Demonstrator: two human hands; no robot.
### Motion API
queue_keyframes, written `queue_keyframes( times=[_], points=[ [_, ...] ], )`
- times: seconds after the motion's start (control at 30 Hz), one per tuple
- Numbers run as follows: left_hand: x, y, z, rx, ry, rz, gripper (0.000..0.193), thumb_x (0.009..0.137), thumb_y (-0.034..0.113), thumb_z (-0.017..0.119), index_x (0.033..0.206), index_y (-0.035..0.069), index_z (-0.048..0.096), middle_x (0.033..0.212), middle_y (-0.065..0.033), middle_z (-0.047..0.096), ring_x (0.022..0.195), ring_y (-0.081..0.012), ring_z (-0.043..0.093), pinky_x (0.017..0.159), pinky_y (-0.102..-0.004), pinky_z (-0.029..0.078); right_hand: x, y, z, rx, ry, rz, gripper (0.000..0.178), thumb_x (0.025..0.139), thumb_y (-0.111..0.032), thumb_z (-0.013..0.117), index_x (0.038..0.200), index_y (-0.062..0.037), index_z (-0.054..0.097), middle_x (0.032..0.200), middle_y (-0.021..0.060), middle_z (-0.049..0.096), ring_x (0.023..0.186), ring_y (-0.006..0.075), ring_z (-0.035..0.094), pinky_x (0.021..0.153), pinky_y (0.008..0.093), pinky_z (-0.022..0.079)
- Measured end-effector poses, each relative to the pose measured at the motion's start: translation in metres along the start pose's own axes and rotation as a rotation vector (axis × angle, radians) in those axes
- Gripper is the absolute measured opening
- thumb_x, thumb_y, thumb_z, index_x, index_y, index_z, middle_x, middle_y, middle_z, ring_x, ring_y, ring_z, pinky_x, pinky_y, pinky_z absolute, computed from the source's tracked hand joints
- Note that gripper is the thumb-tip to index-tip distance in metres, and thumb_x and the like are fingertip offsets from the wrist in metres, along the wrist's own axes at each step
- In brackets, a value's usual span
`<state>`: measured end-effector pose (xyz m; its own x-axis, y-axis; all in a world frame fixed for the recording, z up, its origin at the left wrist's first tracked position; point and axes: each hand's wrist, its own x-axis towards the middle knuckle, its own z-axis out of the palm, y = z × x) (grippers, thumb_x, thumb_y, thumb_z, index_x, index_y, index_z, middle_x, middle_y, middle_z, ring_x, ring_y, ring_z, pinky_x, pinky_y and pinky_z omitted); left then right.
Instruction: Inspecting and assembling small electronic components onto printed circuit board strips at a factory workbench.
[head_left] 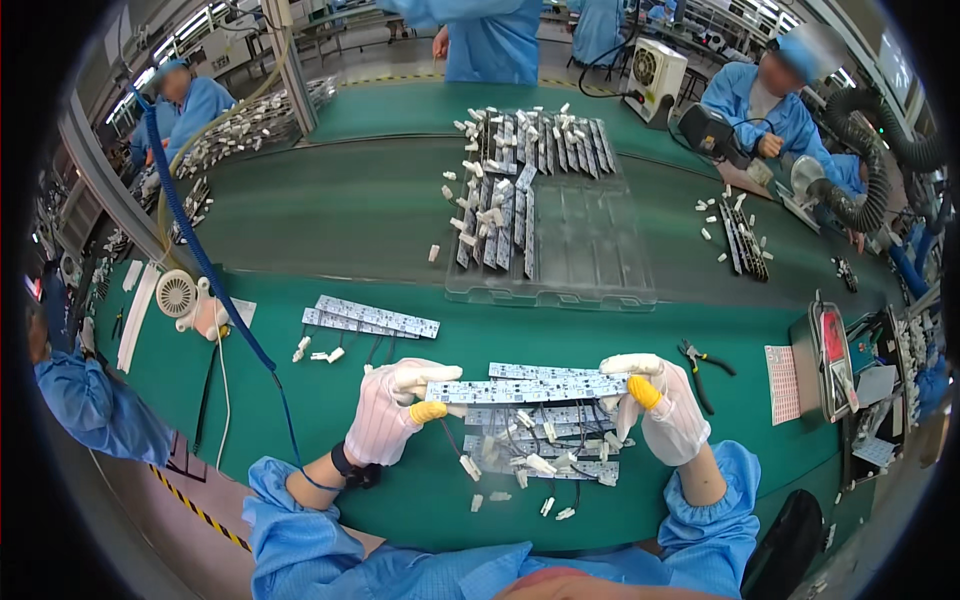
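Observation:
Between my gloved hands I hold a long, narrow white circuit board strip level above the green bench. My left hand pinches its left end, a yellow cover on one fingertip. The other end is gripped by my right hand, which also has a yellow fingertip cover. Below and behind the held strip lie several similar boards, their dark wires ending in white connectors. Left of these, a small stack of boards rests on the bench. A strap circles my left wrist, joined to a blue coiled cord.
A clear plastic tray holding rows of boards stands on the dark belt ahead. Cutting pliers lie to the right, near a metal box. A small white fan sits at left. Co-workers in blue are around the line.

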<state>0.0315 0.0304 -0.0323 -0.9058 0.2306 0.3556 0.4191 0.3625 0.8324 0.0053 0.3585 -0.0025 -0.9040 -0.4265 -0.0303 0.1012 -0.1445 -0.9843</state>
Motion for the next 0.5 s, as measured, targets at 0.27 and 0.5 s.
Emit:
queue_keyframes(
  times=[0.27,0.5],
  points=[
    [-0.004,-0.010,0.002,-0.243,-0.026,-0.177,0.054,0.081,0.038,0.068,0.109,-0.006,0.058,0.096,-0.0120,0.064,0.078,-0.0200,0.068,0.072,-0.0272,0.052,0.004,0.001,-0.003,-0.013,-0.004,-0.012,0.041,0.088,-0.024,0.060,0.116,0.0050,0.054,0.086,0.0112,0.064,0.060,0.0138,0.061,0.054,0.0228,0.047],
    [0.015,-0.012,-0.015,-0.132,-0.072,-0.009,0.082,0.069,0.059,0.067,0.123,-0.001,0.051,0.102,-0.0119,0.066,0.106,-0.0214,0.059,0.097,-0.0379,0.039,0.008,-0.004,0.007,0.028,0.108,0.072,0.078,0.072,-0.054,0.071,0.117,0.0073,0.050,0.077,0.0097,0.060,0.050,0.0117,0.055,0.047,0.0204,0.044]
  ],
)
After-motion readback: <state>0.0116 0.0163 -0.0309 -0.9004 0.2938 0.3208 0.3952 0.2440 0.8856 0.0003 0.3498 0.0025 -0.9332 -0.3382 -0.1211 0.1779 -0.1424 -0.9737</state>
